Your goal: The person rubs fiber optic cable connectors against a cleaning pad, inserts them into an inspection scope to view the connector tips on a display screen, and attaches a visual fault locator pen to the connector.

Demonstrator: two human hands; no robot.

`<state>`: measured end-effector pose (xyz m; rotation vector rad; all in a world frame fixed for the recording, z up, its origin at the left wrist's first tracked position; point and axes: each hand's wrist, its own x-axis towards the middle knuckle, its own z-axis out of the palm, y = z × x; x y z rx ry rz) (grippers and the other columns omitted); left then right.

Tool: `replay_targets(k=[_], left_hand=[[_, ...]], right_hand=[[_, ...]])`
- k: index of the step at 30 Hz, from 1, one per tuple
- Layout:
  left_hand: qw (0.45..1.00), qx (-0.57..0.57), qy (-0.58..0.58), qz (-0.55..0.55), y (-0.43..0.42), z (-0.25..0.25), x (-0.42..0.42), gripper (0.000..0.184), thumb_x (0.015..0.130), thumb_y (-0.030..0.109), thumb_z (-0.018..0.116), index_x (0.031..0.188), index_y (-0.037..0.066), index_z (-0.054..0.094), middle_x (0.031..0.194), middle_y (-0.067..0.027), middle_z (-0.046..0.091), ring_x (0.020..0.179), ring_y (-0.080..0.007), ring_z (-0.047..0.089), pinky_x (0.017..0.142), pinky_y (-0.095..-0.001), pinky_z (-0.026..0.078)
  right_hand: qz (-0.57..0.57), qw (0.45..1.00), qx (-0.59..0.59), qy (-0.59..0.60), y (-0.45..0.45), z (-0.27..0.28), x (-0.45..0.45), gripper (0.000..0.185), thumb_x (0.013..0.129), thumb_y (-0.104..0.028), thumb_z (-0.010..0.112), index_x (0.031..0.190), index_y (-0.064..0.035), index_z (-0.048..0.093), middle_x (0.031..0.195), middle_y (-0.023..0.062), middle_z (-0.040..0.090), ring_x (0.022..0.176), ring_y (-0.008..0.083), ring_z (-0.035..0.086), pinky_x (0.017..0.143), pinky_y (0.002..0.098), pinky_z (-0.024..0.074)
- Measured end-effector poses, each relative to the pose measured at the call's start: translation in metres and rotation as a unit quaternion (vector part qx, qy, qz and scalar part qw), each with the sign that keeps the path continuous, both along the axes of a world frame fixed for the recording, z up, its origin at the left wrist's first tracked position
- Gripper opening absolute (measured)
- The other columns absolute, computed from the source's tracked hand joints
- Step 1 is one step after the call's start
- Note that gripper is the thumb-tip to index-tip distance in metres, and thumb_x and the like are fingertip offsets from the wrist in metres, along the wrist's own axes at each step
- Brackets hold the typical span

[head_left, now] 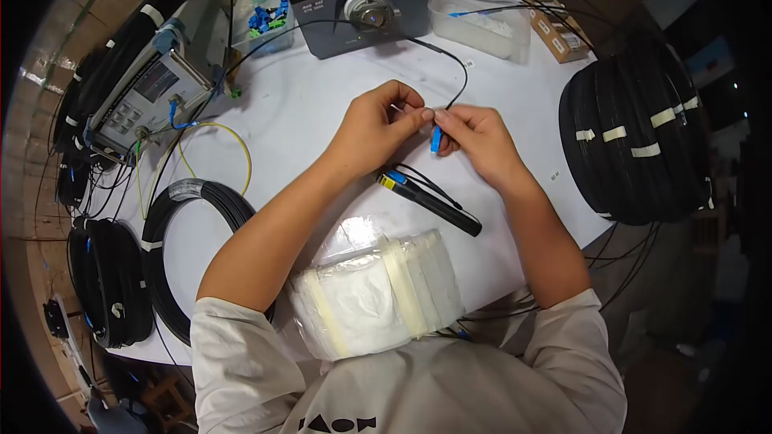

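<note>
Both my hands meet over the white table. My right hand [474, 133] pinches a blue connector [436, 140] on the end of a black cable [464, 84], which curves down from above. The fingertips of my left hand [394, 120] are pressed together beside it, touching near the connector's upper end; whatever lies between them is too small to make out. Just below my hands lies a black pen-shaped tool [434, 207] with a yellow label and a looped strap. A wrapped pack of white wipes [362, 301] rests close to my body.
A grey device [358, 20] with a round metal port stands at the back, between a bin of blue and green connectors [269, 24] and a clear tub [482, 28]. Left are an instrument [149, 96] and a cable coil [165, 217]; right, a large coil [635, 137].
</note>
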<state>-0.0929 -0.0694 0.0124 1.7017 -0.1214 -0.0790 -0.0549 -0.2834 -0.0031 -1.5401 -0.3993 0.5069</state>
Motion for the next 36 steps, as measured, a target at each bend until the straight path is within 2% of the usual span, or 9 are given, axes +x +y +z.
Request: replay_targets(k=[4,11,15,20,23,27,28,31,36], left_hand=[[0.996,0.008,0.045,-0.078,-0.002,0.002,-0.006,0.029,0.098,0.018,0.077,0.114,-0.003,0.067,0.095,-0.0042,0.073,0.084,-0.009,0.065,0.079,-0.025,0.053],[0.988,0.148,0.001,-0.037,0.009,0.009,0.001,0.023,0.099,0.016,0.074,0.112,-0.003,0.072,0.092,-0.003,0.074,0.084,-0.0084,0.065,0.077,-0.026,0.055],[0.996,0.023,0.084,-0.007,0.039,0.021,0.005,0.02,0.1,0.019,0.074,0.107,0.001,0.074,0.09,-0.0025,0.073,0.077,-0.0081,0.066,0.068,-0.0237,0.053],[0.99,-0.029,0.136,-0.014,0.038,0.008,0.009,0.02,0.1,0.022,0.073,0.106,0.002,0.072,0.089,-0.0031,0.074,0.072,-0.008,0.065,0.066,-0.0228,0.051],[0.991,-0.038,0.128,-0.018,0.034,0.0,0.01,0.022,0.101,0.023,0.073,0.107,0.002,0.071,0.089,-0.0032,0.073,0.071,-0.0086,0.064,0.066,-0.0235,0.052],[0.992,-0.046,0.12,-0.012,0.038,-0.001,0.012,0.025,0.101,0.023,0.072,0.109,-0.001,0.07,0.091,-0.0047,0.073,0.072,-0.0095,0.066,0.068,-0.0246,0.054],[0.991,-0.047,0.123,-0.012,0.038,0.0,0.011,0.026,0.101,0.023,0.072,0.11,-0.001,0.07,0.091,-0.0052,0.073,0.072,-0.0095,0.066,0.069,-0.0247,0.055],[0.99,-0.045,0.131,-0.015,0.031,0.003,0.009,0.027,0.102,0.024,0.071,0.111,-0.001,0.071,0.09,-0.0063,0.073,0.071,-0.0094,0.066,0.069,-0.0248,0.056],[0.987,-0.037,0.152,-0.022,0.025,0.008,0.002,0.026,0.102,0.025,0.071,0.103,-0.001,0.073,0.081,-0.006,0.073,0.066,-0.0096,0.065,0.064,-0.0242,0.054]], right_hand=[[-0.079,0.993,0.091,0.005,0.007,0.003,-0.001,0.019,0.1,-0.017,0.075,0.098,-0.0001,0.068,0.086,0.0067,0.073,0.074,0.0096,0.068,0.065,0.0237,0.0557],[-0.073,0.997,0.037,-0.006,0.012,-0.002,-0.004,0.022,0.098,-0.019,0.078,0.105,0.0001,0.069,0.085,0.0009,0.068,0.071,0.004,0.061,0.064,0.02,0.0508],[0.027,0.988,-0.114,-0.1,0.024,0.011,-0.033,0.04,0.093,-0.026,0.082,0.115,0.0031,0.068,0.086,0.0009,0.065,0.072,0.0061,0.058,0.067,0.0224,0.0505],[0.075,0.873,-0.234,-0.421,0.045,0.02,-0.06,0.05,0.082,-0.032,0.084,0.12,-0.0022,0.069,0.11,0.016,0.071,0.095,0.037,0.069,0.084,0.0443,0.0565],[0.1,0.894,-0.238,-0.365,0.041,0.012,-0.05,0.058,0.081,-0.03,0.083,0.129,-0.0038,0.065,0.11,0.0161,0.071,0.093,0.0384,0.069,0.085,0.0444,0.0564],[0.089,0.994,-0.005,0.056,0.017,0.034,-0.04,0.048,0.097,-0.016,0.073,0.141,-0.0077,0.059,0.099,0.0049,0.065,0.076,0.0143,0.065,0.068,0.0303,0.0543],[0.061,0.996,0.035,0.052,0.012,0.044,-0.04,0.041,0.102,-0.01,0.065,0.142,-0.0055,0.058,0.096,0.0004,0.059,0.071,0.0053,0.056,0.062,0.023,0.0478],[0.07,0.989,0.112,0.071,-0.003,0.052,-0.028,0.038,0.109,-0.021,0.047,0.138,0.001,0.058,0.093,0.0059,0.061,0.063,0.0077,0.053,0.059,0.0241,0.046],[0.046,0.976,0.186,0.108,-0.01,0.049,-0.022,0.041,0.104,-0.029,0.04,0.123,0.0028,0.058,0.086,0.0099,0.062,0.059,0.0126,0.056,0.053,0.0258,0.0462]])
